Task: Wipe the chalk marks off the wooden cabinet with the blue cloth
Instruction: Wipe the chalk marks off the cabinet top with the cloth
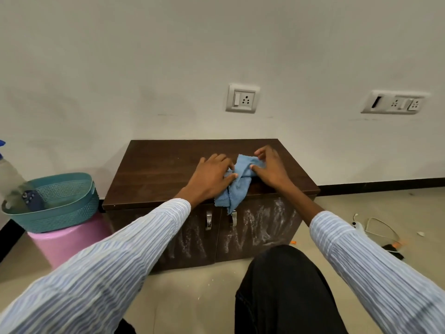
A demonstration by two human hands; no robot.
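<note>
A low dark wooden cabinet (156,172) stands against the wall. White chalk marks (267,222) streak both front doors below the two metal handles. A crumpled blue cloth (237,186) lies on the cabinet top near its front edge, one corner hanging over the doors. My left hand (209,175) rests on the top and pinches the cloth's left side between thumb and finger. My right hand (271,168) holds the cloth's right side, fingers curled over its upper corner.
A teal basket (60,213) sits on a pink stool (62,244) left of the cabinet, with a spray bottle (9,179) beside it. Wall sockets (242,98) are above. A white cable and small debris (375,231) lie on the floor at right. My dark-trousered knee (286,273) is in front.
</note>
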